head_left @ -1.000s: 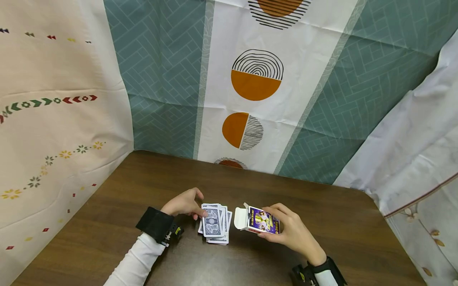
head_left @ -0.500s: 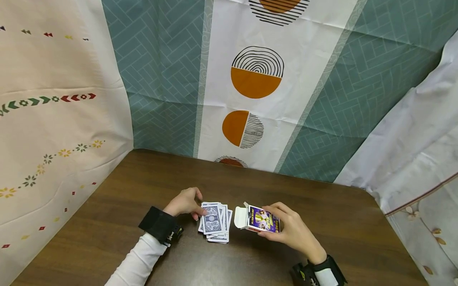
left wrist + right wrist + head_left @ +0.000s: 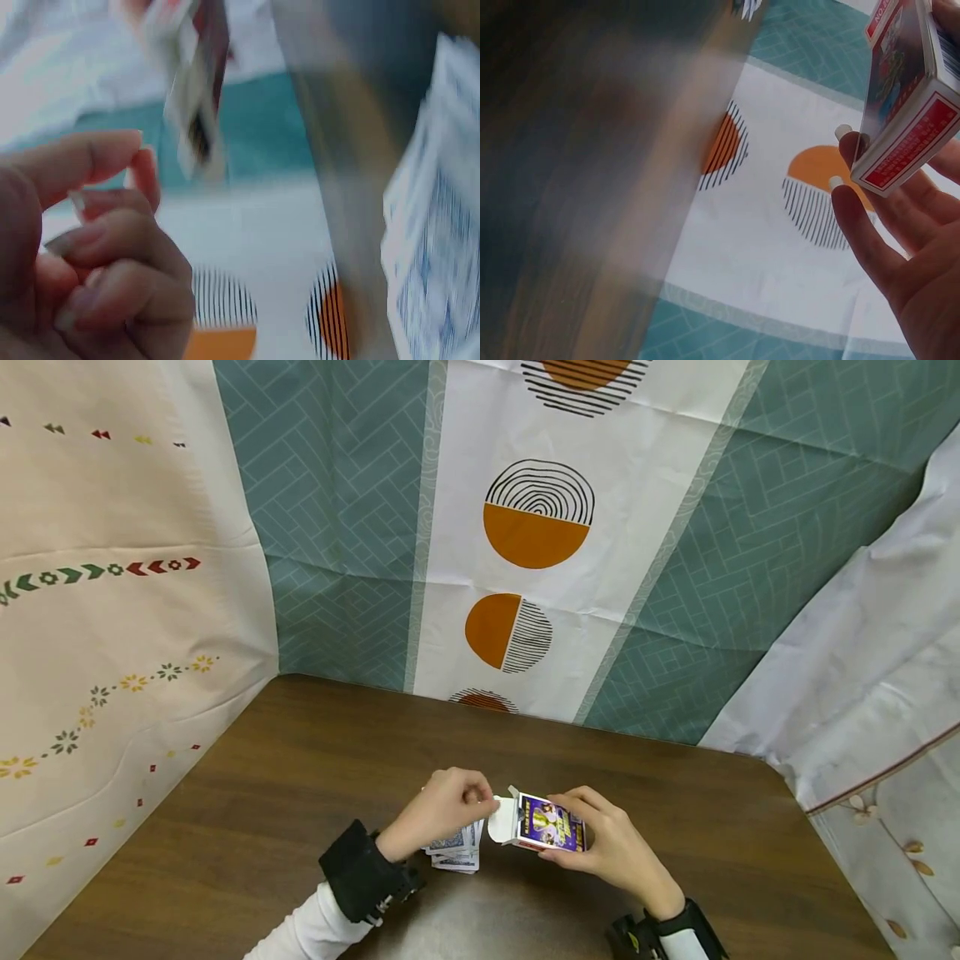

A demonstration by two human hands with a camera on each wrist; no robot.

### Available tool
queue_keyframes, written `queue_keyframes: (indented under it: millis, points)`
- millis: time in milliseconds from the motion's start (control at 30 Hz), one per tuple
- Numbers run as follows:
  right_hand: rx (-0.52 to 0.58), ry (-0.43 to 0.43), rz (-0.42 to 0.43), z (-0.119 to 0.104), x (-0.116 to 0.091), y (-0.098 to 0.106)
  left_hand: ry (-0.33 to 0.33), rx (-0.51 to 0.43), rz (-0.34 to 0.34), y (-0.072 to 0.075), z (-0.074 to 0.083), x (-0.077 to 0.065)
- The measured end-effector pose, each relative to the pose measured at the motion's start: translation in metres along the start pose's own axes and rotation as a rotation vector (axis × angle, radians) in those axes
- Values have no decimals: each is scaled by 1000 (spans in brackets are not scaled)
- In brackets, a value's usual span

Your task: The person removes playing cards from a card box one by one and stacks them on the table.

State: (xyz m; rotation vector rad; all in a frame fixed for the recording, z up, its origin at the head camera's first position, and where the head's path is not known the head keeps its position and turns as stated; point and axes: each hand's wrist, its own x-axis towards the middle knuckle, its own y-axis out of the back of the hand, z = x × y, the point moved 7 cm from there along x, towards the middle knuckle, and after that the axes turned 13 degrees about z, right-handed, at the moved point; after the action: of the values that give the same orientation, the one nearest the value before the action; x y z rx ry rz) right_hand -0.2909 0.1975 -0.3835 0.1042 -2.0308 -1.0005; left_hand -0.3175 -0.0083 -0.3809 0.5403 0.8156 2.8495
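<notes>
A purple and white playing card box [image 3: 553, 822] is tilted in my right hand [image 3: 606, 835], gripped between thumb and fingers. Its white end flap [image 3: 502, 822] hangs open toward the left. Close by that flap is my left hand [image 3: 446, 807], its fingers curled with thumb and index tip nearly together. The left wrist view shows nothing between these fingertips, and the blurred box lies just beyond them. Partly hidden below the left hand is a loose pile of blue-backed playing cards [image 3: 459, 853] on the table. The right wrist view shows the box's red-and-white end [image 3: 911, 142].
Both hands work over a brown wooden table [image 3: 337, 743]. Behind it hangs a green and white patterned cloth [image 3: 510, 552]. Pale cloths stand at the left [image 3: 135, 610] and right [image 3: 862, 677] sides.
My left hand has left the pile of cards and moved right to the box's flap, its fingers now more curled. The right hand and the box have hardly moved.
</notes>
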Motion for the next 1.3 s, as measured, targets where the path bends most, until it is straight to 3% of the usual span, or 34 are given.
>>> queue_keyframes:
  millis: [167,600,700,900,1200,1300]
  points:
    - [15,59,25,-9,1,1,31,-4,-6,-22,11,-13]
    - [42,97,37,-18,3,1,72,-10,30,-31,5,-18]
    - [36,103,45,-18,2,1,104,-68,-9,-32,2,-15]
    - [47,81,36,-15,1,1,275,-239,-186,-29,-10,-12]
    - [20,43,19,-7,1,-1,382,-367,-306,-7,-19,-8]
    - [11,36,16,-6,0,-1,361,-375,-311,2,-22,-6]
